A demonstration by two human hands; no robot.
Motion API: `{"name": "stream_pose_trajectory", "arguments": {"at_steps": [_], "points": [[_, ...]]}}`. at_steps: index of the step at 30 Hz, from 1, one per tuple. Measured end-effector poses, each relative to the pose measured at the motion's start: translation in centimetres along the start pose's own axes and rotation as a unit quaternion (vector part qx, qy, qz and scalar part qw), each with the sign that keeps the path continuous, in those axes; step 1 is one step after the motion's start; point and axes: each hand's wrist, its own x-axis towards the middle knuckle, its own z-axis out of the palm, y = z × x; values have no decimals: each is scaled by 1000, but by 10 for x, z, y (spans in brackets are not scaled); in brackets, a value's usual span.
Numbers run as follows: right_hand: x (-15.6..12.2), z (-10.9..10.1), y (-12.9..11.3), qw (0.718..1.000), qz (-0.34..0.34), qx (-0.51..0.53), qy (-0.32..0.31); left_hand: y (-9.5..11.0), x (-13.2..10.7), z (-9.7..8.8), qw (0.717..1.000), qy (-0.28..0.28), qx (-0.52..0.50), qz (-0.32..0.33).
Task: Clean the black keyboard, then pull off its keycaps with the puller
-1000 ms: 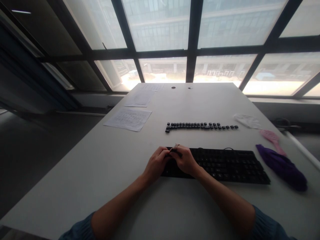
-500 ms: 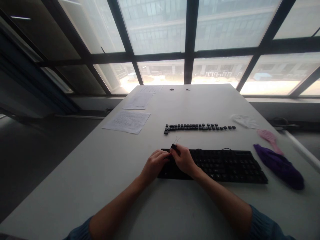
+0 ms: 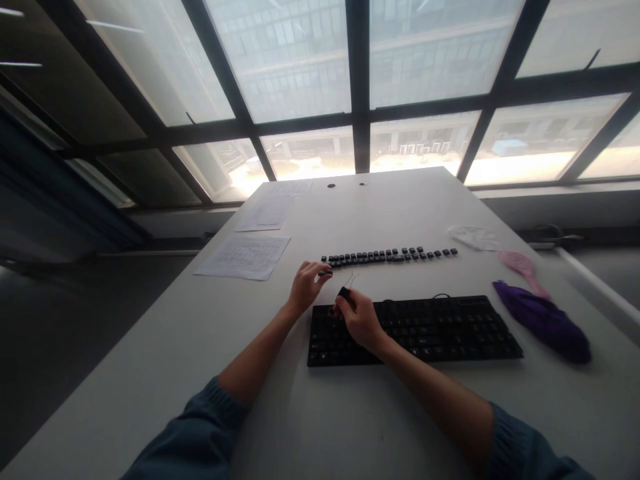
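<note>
My left hand (image 3: 306, 287) is at the left end of the rows of loose keycaps, thumb and fingers pinched on a black keycap (image 3: 326, 273) at the table surface. Part of that row end is hidden behind the fingertips. My right hand (image 3: 361, 321) grips a keycap puller (image 3: 344, 293) with a black handle, its thin wires sticking out above and below. The puller is over the upper left part of a black keyboard (image 3: 440, 333). Several black loose keycaps (image 3: 383, 257) lie in lines beyond the keyboard.
Printed papers (image 3: 245, 257) lie at the left side of the white table (image 3: 240, 427). To the right are a purple cloth pouch (image 3: 543, 323), a pink hairbrush (image 3: 523, 267) and a clear plastic bag (image 3: 473, 237). Large windows (image 3: 300, 60) stand behind the table.
My left hand has left the keyboard and moved forward to the left end of the keycap rows. My right hand stays over the keyboard with the puller. The whole view has shifted slightly.
</note>
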Motion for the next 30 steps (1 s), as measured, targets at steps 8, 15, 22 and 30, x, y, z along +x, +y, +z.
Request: {"name": "stream_pose_trajectory", "arguments": {"at_steps": [8, 15, 22, 30], "points": [[0, -1, 3, 1000, 4, -12, -23, -16, 6, 19, 996, -21, 82, -3], [0, -1, 0, 1000, 6, -3, -29, -17, 5, 18, 996, -29, 82, -14], [1, 0, 1, 1000, 12, 18, -20, -16, 4, 18, 996, -12, 92, -18], [2, -1, 1, 999, -1, 33, -4, -9, 4, 10, 996, 60, 61, -33]]}}
